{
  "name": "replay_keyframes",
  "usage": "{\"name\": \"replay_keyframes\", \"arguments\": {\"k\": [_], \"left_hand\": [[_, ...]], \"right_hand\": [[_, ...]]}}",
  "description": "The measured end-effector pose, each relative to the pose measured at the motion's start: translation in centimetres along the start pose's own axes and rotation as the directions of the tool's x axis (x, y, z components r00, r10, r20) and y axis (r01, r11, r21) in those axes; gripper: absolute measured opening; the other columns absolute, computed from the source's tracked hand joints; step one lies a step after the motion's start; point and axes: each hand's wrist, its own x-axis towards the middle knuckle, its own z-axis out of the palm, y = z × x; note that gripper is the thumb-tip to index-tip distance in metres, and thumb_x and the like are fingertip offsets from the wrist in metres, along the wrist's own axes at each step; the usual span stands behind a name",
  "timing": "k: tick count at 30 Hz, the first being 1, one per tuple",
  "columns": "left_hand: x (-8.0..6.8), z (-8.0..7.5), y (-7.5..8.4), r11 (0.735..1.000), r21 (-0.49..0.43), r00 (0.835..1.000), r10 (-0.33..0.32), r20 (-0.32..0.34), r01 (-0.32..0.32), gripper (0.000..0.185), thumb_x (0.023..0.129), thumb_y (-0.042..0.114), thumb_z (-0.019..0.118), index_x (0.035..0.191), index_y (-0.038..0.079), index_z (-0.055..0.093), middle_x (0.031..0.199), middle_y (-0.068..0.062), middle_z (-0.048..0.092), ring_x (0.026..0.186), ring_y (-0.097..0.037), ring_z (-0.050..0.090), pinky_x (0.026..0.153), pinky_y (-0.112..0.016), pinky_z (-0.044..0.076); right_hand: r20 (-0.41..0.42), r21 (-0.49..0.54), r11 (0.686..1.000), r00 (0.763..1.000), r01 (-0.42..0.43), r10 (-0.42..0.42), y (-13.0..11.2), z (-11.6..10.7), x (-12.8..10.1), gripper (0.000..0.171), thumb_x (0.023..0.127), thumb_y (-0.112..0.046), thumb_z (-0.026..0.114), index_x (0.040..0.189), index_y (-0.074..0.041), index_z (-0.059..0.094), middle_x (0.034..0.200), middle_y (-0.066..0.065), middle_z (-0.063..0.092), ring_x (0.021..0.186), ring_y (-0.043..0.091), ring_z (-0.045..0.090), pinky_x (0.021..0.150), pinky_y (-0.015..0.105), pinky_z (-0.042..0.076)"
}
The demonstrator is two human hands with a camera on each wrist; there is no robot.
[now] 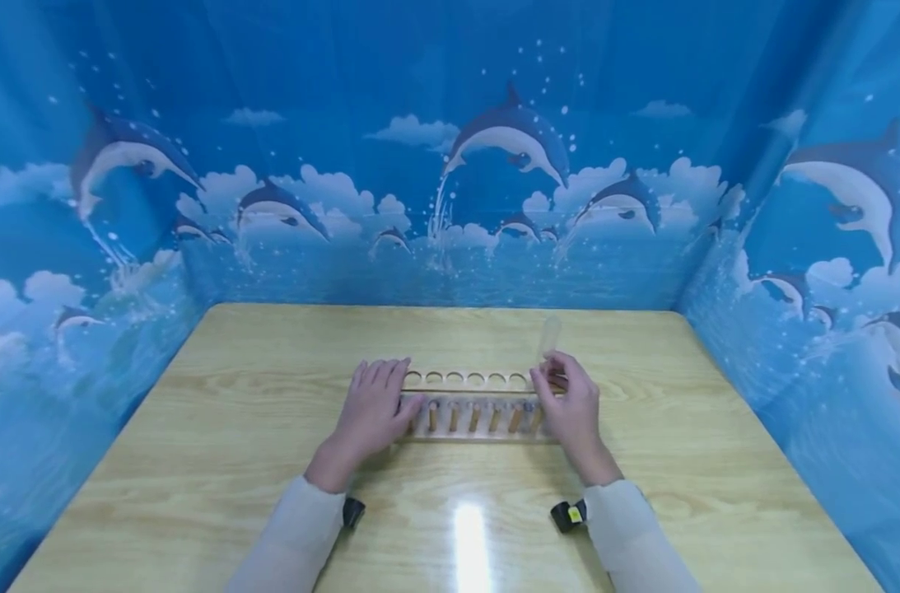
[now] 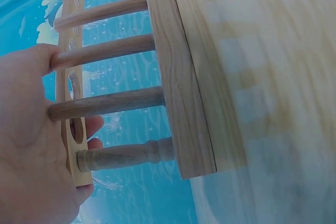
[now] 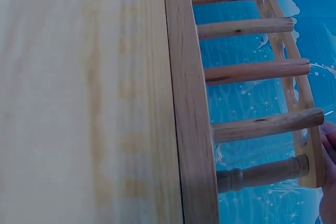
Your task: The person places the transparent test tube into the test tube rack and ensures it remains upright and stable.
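A wooden test tube rack [image 1: 464, 436] stands on the table, with a row of round holes along its top rail and a row of upright pegs in front. At its left end my left hand [image 1: 376, 405] grips the rack; in the left wrist view the thumb of that hand [image 2: 31, 129] lies near the peg tops and fingertips show behind the holed rail [image 2: 84, 177]. Over the right end, my right hand [image 1: 574, 405] pinches a clear test tube [image 1: 549, 333], whose upper part rises above the fingers. Only an edge of this hand [image 3: 329, 145] shows in the right wrist view.
The pale wood-grain table [image 1: 272, 346] surrounds the rack. A blue curtain [image 1: 390, 99] printed with dolphins rises at the back and both sides. Black wrist straps or cameras [image 1: 569, 516] sit at both cuffs. A bright light reflection lies on the table in front.
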Motion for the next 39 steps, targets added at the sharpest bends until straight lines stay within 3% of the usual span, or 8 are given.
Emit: {"name": "replay_keyframes", "arguments": {"k": [5,21,29,34,39], "left_hand": [[0.0,-0.2,-0.1,1.0,0.0,1.0,0.009,-0.011,-0.009,0.065,0.1,0.045,0.048,0.147,0.002,0.037,0.142,-0.018,0.046,0.135,-0.036,0.037,0.117,-0.056,0.011],[-0.5,0.3,-0.4,1.0,-0.008,1.0,-0.014,-0.002,0.014,0.065,0.1,0.045,0.048,0.148,0.003,0.036,0.144,-0.017,0.044,0.136,-0.035,0.035,0.117,-0.055,0.011],[-0.5,0.2,-0.5,1.0,-0.009,0.999,-0.03,-0.01,0.03,0.065,0.1,0.046,0.046,0.148,0.004,0.036,0.144,-0.017,0.044,0.137,-0.034,0.034,0.118,-0.054,0.009],[-0.5,0.0,-0.3,1.0,-0.015,0.999,-0.026,-0.027,0.025,0.065,0.1,0.046,0.048,0.147,0.003,0.038,0.142,-0.017,0.045,0.136,-0.035,0.035,0.118,-0.055,0.009],[-0.1,-0.1,0.1,1.0,-0.026,1.0,-0.013,-0.014,0.012,0.064,0.1,0.046,0.048,0.147,0.004,0.038,0.142,-0.016,0.045,0.136,-0.034,0.035,0.117,-0.055,0.01]], "right_hand": [[0.005,0.008,1.0,1.0,-0.011,0.011,-0.2,0.0,0.3,0.022,0.091,-0.01,0.068,0.108,0.004,0.063,0.091,0.01,0.065,0.085,0.024,0.067,0.077,0.014,0.054],[0.033,0.027,0.998,0.998,-0.062,0.061,-0.5,-0.1,0.1,0.017,0.091,-0.008,0.067,0.101,0.006,0.065,0.091,0.011,0.064,0.086,0.023,0.066,0.076,0.014,0.054],[0.021,0.046,0.997,0.998,-0.057,0.056,-0.7,0.1,0.4,0.025,0.088,-0.006,0.07,0.11,0.006,0.064,0.091,0.012,0.063,0.085,0.023,0.065,0.077,0.018,0.055],[-0.003,0.104,0.987,0.992,-0.123,0.124,-1.1,0.1,0.4,0.038,0.086,-0.004,0.072,0.12,0.007,0.059,0.102,0.02,0.062,0.093,0.031,0.065,0.081,0.017,0.053],[-0.001,0.15,0.974,0.985,-0.17,0.172,-3.1,-1.0,0.8,0.035,0.094,0.001,0.06,0.125,0.015,0.053,0.11,0.028,0.061,0.101,0.037,0.062,0.086,0.008,0.046]]}}
